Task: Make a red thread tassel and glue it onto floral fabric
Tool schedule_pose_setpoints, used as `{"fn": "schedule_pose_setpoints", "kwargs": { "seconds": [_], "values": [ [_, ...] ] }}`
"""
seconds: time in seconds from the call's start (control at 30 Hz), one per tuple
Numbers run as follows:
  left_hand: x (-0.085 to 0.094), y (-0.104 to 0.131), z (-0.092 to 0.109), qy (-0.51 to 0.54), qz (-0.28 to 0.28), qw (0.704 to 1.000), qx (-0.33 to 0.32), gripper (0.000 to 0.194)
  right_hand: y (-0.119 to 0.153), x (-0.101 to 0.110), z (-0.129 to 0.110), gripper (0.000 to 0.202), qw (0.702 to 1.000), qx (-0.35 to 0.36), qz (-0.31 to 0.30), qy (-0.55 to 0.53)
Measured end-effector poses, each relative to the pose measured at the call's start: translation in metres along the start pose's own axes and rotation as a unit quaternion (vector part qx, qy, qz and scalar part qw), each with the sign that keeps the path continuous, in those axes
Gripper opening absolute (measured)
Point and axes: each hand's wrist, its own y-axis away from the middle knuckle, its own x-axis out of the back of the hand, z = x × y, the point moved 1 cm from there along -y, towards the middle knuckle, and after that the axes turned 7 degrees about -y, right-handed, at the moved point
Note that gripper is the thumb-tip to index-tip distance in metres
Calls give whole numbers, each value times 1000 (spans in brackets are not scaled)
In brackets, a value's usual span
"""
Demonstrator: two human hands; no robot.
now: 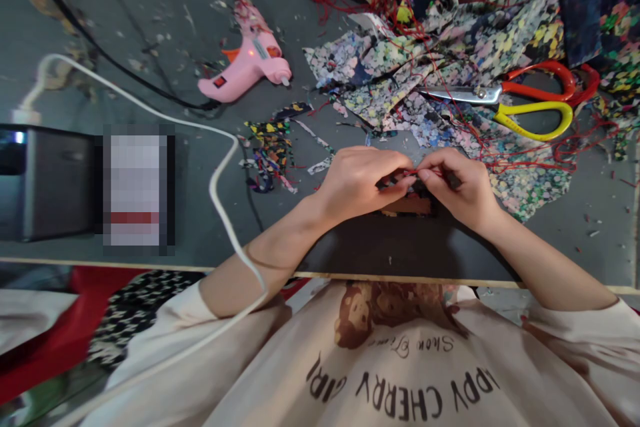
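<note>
Near the table's front edge, my left hand (361, 180) and my right hand (457, 187) meet at the fingertips. Both are closed in a pinch on a thin red cord (414, 172). Part of what my left hand holds is hidden under its curled fingers; dark bits show there. Just below the fingers, a small brown piece with a dark patterned edge (407, 205) is partly in shadow. Beyond my right hand, floral fabric scraps (533, 183) lie with loose red threads over them. Scissors (535, 97) with one red and one yellow handle rest on the fabric.
A pink glue gun (245, 70) with a lit orange light lies at the back left. A white cable (220, 203) runs across the table and over my left forearm. A dark box (60, 183) and a blurred-out device (134, 190) are on the left. Small scraps (273, 147) lie between.
</note>
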Motion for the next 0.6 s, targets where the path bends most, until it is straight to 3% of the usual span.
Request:
{"fn": "schedule_pose_setpoints", "kwargs": {
  "seconds": [0.37, 0.6],
  "values": [
    [-1, 1, -1, 2, 21, 1000, -2, 13, 0, 1, 0, 9, 1000, 13, 8, 4],
    [0, 0, -1, -2, 5, 1000, 8, 17, 0, 1, 1, 10, 1000, 10, 8, 11]
  ]
}}
